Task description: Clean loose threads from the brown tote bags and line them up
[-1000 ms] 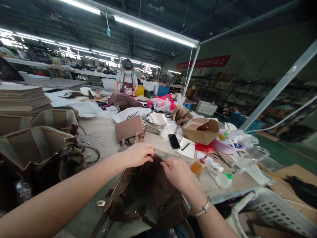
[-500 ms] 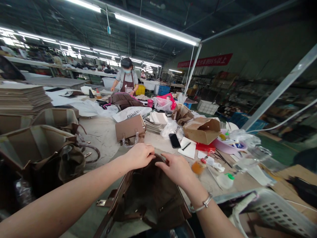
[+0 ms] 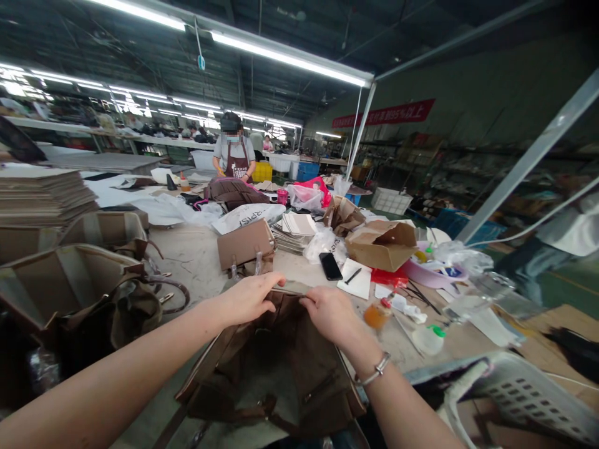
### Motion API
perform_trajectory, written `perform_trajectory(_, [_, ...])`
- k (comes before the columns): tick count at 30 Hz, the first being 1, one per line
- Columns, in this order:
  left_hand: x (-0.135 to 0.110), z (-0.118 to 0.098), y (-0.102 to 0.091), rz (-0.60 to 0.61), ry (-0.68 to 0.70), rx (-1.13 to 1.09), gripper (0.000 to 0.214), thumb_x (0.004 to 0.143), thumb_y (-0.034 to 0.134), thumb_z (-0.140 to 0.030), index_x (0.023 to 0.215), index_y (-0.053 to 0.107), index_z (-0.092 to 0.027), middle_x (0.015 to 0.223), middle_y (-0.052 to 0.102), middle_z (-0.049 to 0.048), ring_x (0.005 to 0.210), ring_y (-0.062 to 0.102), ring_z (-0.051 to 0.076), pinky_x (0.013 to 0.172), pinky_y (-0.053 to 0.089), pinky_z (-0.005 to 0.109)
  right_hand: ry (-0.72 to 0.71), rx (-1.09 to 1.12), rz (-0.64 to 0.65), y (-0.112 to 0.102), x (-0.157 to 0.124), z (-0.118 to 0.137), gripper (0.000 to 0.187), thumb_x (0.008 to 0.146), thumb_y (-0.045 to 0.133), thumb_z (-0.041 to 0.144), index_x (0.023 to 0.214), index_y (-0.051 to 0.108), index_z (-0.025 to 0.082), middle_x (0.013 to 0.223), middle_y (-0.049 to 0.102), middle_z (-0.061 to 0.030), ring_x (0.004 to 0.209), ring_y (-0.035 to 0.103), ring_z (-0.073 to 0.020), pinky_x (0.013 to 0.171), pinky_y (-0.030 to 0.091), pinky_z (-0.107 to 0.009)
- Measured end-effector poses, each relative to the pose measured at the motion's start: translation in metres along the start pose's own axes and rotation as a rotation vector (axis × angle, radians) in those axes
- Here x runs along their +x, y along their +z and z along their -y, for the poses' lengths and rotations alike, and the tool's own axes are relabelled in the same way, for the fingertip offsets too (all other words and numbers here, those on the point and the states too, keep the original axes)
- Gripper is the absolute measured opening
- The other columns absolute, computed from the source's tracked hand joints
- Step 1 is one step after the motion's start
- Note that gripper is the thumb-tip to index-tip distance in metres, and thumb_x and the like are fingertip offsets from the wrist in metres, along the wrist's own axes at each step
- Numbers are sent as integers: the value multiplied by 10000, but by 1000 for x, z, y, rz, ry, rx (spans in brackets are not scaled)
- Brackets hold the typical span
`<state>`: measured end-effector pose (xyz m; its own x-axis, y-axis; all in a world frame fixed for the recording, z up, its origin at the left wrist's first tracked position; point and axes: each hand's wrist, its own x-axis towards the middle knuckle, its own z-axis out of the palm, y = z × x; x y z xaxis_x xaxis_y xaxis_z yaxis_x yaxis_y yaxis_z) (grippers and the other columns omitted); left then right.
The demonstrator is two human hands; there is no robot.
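Note:
A brown handbag (image 3: 262, 374) stands open in front of me, its dark lining facing up. At its far rim, my right hand (image 3: 330, 312) pinches the edge between thumb and fingers. Just left of that, my left hand (image 3: 250, 298) is at the same rim, thumb and fingers spread apart; its contact with the edge is partly hidden. Straps hang at the bag's near side. Beyond my left hand sits another taupe bag (image 3: 246, 245) with plastic-wrapped handles.
Several open bags (image 3: 77, 280) crowd the left, below stacked boards (image 3: 44, 193). A phone (image 3: 331, 266), an orange-filled jar (image 3: 377, 313) and a green-capped bottle (image 3: 429, 340) lie to the right. A grey perforated basket (image 3: 538, 399) stands near right. A co-worker (image 3: 234, 149) stands across the table.
My left hand has shifted slightly left and its thumb and fingers have parted. My right hand has closed on the rim. The bag's mouth has spread wider to the left.

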<state>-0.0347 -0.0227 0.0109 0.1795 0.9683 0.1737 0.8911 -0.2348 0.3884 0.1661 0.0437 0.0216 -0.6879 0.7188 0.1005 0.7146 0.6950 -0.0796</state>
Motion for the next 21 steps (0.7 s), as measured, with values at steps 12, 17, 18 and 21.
perform_trajectory(12, [10, 3, 8, -103, 108, 27, 283, 761, 616, -340, 1011, 564, -219, 939, 654, 15, 868, 604, 181, 784, 444, 272, -28, 14, -42, 9, 0, -1, 286, 880, 443, 373, 810, 671, 216, 832, 681, -37, 760, 602, -166, 653, 377, -244])
perform_trajectory(17, [4, -3, 3, -185, 138, 174, 119, 782, 595, -271, 870, 551, -205, 953, 574, 15, 827, 559, 156, 731, 431, 257, -36, 34, -65, 9, -1, -2, 293, 884, 441, 375, 786, 669, 220, 813, 682, -32, 760, 601, -167, 663, 381, -245])
perform_trajectory(18, [2, -4, 2, -192, 151, 215, 95, 790, 587, -274, 842, 557, -200, 954, 564, 20, 838, 549, 160, 738, 426, 265, -36, 39, -68, 10, -1, -2, 298, 886, 438, 378, 782, 669, 221, 810, 682, -30, 760, 601, -168, 665, 382, -247])
perform_trajectory(21, [1, -6, -1, -205, 167, 309, 87, 801, 578, -278, 802, 577, -191, 899, 552, 27, 845, 529, 175, 749, 416, 293, -25, 54, -68, 9, -1, -1, 306, 888, 431, 384, 787, 670, 222, 823, 683, -30, 765, 602, -167, 664, 382, -248])
